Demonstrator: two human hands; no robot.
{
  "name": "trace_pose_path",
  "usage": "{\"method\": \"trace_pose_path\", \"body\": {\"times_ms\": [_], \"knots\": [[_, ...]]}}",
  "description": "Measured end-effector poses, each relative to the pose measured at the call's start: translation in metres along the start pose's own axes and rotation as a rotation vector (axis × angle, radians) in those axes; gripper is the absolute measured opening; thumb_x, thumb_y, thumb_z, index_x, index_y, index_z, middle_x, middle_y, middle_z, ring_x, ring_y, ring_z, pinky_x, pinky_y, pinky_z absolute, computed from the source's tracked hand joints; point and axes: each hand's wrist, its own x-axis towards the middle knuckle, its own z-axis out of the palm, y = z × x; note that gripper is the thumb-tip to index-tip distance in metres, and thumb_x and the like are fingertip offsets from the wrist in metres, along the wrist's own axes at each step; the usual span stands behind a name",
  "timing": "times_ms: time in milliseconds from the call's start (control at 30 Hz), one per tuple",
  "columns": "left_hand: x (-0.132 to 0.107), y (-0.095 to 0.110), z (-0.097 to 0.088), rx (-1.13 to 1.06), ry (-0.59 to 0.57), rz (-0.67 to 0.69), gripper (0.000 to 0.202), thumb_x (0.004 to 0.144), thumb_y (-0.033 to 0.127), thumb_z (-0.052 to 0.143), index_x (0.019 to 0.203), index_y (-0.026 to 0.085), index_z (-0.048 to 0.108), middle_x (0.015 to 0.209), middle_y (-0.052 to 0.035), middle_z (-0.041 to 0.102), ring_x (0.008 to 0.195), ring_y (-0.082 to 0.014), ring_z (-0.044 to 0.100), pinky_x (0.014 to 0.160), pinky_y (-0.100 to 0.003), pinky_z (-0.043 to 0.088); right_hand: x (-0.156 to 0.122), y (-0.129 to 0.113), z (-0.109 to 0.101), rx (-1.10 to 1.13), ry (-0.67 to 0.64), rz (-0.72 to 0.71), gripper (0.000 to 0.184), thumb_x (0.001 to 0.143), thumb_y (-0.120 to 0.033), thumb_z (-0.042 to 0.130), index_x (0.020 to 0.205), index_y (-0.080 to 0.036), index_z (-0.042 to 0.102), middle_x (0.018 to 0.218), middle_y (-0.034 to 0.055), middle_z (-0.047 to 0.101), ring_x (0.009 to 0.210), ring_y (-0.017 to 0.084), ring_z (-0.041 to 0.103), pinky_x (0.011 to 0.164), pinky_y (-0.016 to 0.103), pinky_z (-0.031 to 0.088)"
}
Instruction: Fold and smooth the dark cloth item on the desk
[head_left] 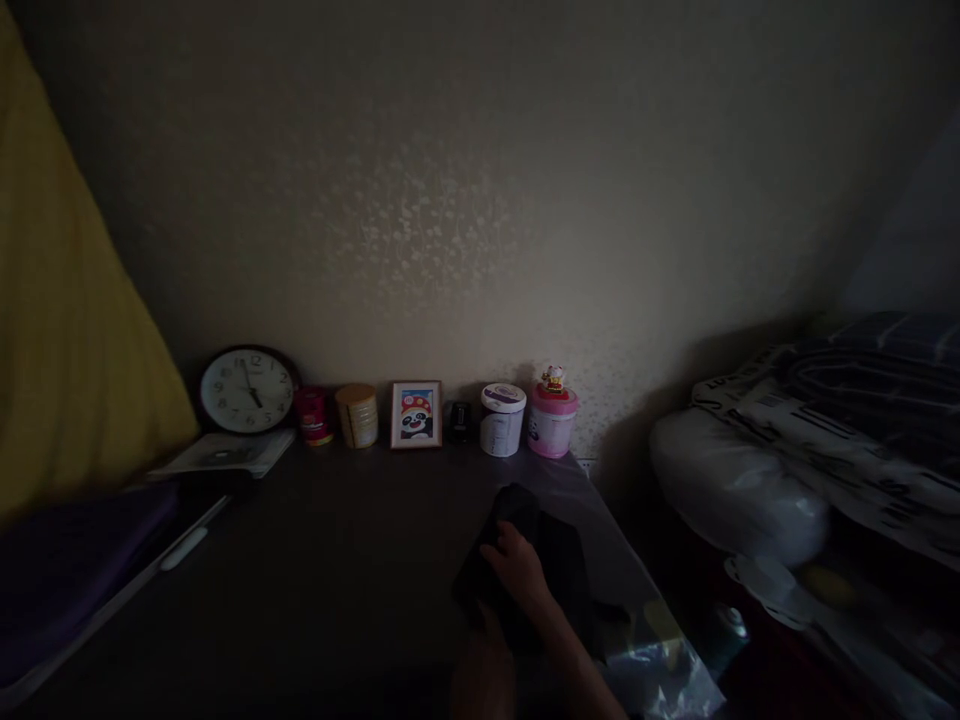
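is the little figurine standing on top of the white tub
No, the figurine stands on the pink tub, just right of the white tub.

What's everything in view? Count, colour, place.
Table: 1, dark, centre
Soft item: 1, black, at hands
Clock: 1, white-faced, back left
Papers: uncounted, pale, below clock
Canisters: 2, red/tan, back left
Frame: 1, brownish, back centre
Small object: 1, black, beside frame
Tubs: 2, white/pink, back right
Figurine: 1, multicoloured, on tub
Flat item: 1, purple, left
Stick item: 1, white, left
Curtain: 1, yellow, far left
Bundles: uncounted, white/dark, right
Clutter: uncounted, mixed, lower right
Left hand: 1, lower centre
Right hand: 1, on soft item
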Motion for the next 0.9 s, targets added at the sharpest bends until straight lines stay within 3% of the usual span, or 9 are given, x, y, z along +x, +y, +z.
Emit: {"method": "trace_pose_path", "body": {"times_ms": [100,200,333,400,500,733,900], "knots": [[-0.002,-0.003,-0.008,-0.01,-0.089,-0.014,0.053,0.082,0.009,0.034,0.135,0.004,0.026,0.111,-0.0207,0.06,0.095,-0.0229,0.06,0.08,-0.029,0.046,-0.001,-0.003,-0.001,-0.105,-0.007,-0.016,0.04,0.073,-0.029,0.057,0.112,-0.02,0.055,0.095,0.0074,0.068,0.092,0.021,0.062,0.072,0.026,0.045],[-0.008,-0.012,-0.016,-0.089,-0.194,0.009,0.06,0.084,0.017,0.038,0.138,0.006,0.015,0.133,-0.0186,0.042,0.112,-0.0211,0.051,0.089,-0.028,0.041,0.0,-0.006,-0.002,-0.173,-0.025,-0.036,0.04,0.075,-0.028,0.055,0.113,-0.015,0.054,0.091,0.0074,0.069,0.088,0.02,0.063,0.07,0.025,0.043],[-0.015,-0.024,-0.023,-0.126,-0.118,0.129,0.066,0.084,0.024,0.038,0.139,0.005,0.008,0.14,-0.0159,0.033,0.117,-0.0186,0.047,0.091,-0.024,0.038,-0.001,-0.01,-0.005,-0.198,-0.069,-0.081,0.037,0.078,-0.026,0.051,0.112,-0.015,0.054,0.086,0.0045,0.07,0.084,0.018,0.063,0.067,0.023,0.041],[-0.015,-0.025,-0.026,-0.12,-0.095,0.147,0.07,0.081,0.026,0.042,0.14,0.012,0.007,0.138,-0.0129,0.038,0.115,-0.0189,0.048,0.092,-0.025,0.037,-0.002,-0.012,-0.007,-0.194,-0.105,-0.116,0.031,0.08,-0.027,0.049,0.108,-0.018,0.057,0.084,0.0026,0.07,0.082,0.016,0.064,0.065,0.022,0.04],[-0.01,-0.024,-0.027,-0.163,-0.159,0.182,0.075,0.078,0.023,0.046,0.14,0.02,0.003,0.125,-0.0099,0.052,0.106,-0.0183,0.054,0.088,-0.026,0.04,-0.005,-0.017,-0.011,-0.179,-0.172,-0.171,0.027,0.081,-0.03,0.047,0.102,-0.023,0.061,0.084,-0.0001,0.071,0.081,0.015,0.064,0.064,0.02,0.04],[0.004,-0.018,-0.022,-0.184,-0.247,0.141,0.063,0.081,0.017,0.037,0.139,0.012,0.014,0.105,-0.0139,0.063,0.093,-0.023,0.061,0.078,-0.033,0.045,-0.014,-0.02,-0.013,-0.276,-0.21,-0.3,0.025,0.08,-0.024,0.046,0.096,-0.026,0.066,0.095,-0.0005,0.069,0.088,0.016,0.062,0.072,0.022,0.041],[0.004,-0.016,-0.021,-0.177,-0.267,0.108,0.067,0.08,0.015,0.038,0.14,0.01,0.008,0.099,-0.0147,0.066,0.089,-0.0262,0.062,0.071,-0.035,0.045,-0.028,-0.005,-0.019,-0.13,-0.136,-0.507,0.026,0.087,-0.024,0.041,0.096,-0.025,0.065,0.094,-0.0004,0.068,0.088,0.013,0.059,0.078,0.022,0.042]]}}
